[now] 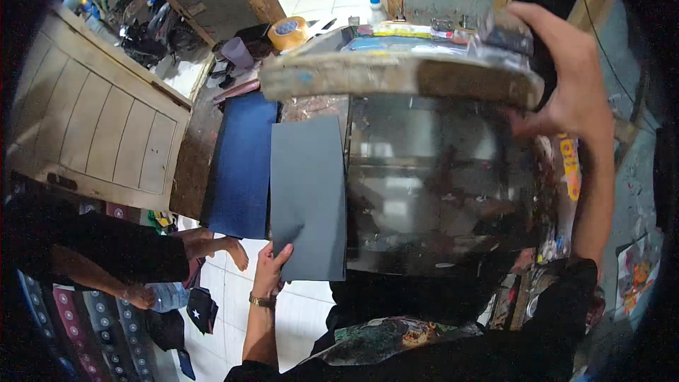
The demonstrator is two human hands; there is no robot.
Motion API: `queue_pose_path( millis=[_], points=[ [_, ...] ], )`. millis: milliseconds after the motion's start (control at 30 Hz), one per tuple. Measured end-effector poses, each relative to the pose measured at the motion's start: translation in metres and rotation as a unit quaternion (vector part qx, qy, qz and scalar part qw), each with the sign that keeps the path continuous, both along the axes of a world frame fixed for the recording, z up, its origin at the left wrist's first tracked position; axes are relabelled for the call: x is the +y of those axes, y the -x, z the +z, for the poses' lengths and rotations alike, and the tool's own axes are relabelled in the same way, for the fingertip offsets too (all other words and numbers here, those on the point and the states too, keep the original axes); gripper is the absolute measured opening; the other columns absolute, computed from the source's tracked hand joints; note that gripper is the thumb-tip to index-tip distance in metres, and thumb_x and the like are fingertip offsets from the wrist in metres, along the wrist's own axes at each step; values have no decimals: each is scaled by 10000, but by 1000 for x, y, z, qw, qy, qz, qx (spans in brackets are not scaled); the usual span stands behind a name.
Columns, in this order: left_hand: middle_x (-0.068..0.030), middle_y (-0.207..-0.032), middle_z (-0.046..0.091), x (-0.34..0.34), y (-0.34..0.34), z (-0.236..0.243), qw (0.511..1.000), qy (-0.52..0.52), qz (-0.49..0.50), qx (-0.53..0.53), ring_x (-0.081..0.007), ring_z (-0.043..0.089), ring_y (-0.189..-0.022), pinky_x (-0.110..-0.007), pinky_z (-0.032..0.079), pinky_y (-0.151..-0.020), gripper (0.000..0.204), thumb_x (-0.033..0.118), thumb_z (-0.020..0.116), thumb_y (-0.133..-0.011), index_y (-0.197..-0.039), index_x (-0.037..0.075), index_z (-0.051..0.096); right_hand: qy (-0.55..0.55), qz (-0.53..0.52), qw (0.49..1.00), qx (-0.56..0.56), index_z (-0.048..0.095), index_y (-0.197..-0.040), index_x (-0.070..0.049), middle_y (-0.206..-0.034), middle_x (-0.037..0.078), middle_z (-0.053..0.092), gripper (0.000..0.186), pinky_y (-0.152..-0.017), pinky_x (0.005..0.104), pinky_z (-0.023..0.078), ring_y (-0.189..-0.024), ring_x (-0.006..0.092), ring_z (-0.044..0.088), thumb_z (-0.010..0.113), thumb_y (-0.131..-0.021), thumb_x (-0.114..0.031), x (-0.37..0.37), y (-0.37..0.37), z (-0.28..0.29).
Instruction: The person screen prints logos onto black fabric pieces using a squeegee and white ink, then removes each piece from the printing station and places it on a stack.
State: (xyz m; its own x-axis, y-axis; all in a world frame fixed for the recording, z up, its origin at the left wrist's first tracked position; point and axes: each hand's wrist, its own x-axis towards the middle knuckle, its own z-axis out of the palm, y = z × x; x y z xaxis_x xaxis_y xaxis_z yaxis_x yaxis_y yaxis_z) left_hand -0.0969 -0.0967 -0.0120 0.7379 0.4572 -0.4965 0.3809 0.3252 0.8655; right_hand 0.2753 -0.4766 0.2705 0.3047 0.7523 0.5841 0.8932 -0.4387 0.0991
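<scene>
My left hand [267, 269] pinches the near lower corner of a flat grey sheet [308, 191], thumb on top. The sheet lies along the left edge of a dark glossy work surface [435, 198] that reflects light. Farther right, my right hand [576, 81] grips the right end of a thick wooden frame [403, 79], thumb beneath and fingers over the top. The frame stands raised and tilted above the far side of the surface; most of its inner face is hidden. Left of the grey sheet are dark blue sheets [244, 163].
Behind the blue sheets are a yellow tape roll [288, 33] and a purple cup [238, 52]. A bottle with a blue cap [375, 10] stands at the back. At the left, another person's hand [139, 296] holds a clear water bottle [168, 296], near a wooden door [99, 113].
</scene>
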Motion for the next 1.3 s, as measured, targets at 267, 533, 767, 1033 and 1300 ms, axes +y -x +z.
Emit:
queue_pose_path(
  millis=[267,533,767,1033,1300],
  points=[
    [-47,-1002,738,-68,-113,-18,988,-66,-43,-136,-124,692,-752,-278,540,-526,343,198,750,-970,-1227,-19,678,20,65,997,25,644,-1101,41,-853,124,717,909,-642,311,588,-648,247,686,879,-550,-643,23,-73,72],
    [-22,-983,740,-154,-237,-26,983,-57,-126,-119,-96,655,-790,-283,536,-646,327,232,754,-968,-1229,43,699,77,-18,997,-25,675,-1154,93,-1028,256,727,1101,-828,414,587,-939,351,710,814,-549,-817,36,-109,108],
    [-49,-1116,742,-173,-276,-33,967,-93,-194,-136,-124,663,-964,-297,534,-855,328,179,694,-1014,-1289,5,655,50,-40,997,-39,703,-1166,88,-1139,271,725,1049,-943,397,557,-1019,374,711,841,-573,-767,44,-120,124],
    [-164,-1086,750,-188,-277,-7,941,-246,-190,-132,-185,687,-977,-332,525,-874,380,183,699,-995,-1282,-51,613,25,11,999,18,720,-1173,80,-1162,254,730,1003,-947,379,548,-1018,353,715,887,-577,-709,43,-133,130],
    [-252,-887,727,-169,-278,2,859,-469,-189,-78,-352,719,-785,-411,548,-730,427,120,659,-957,-1348,-51,629,55,51,994,75,738,-1134,78,-1121,238,745,992,-904,379,559,-988,336,723,880,-575,-729,39,-133,140]
  ],
)
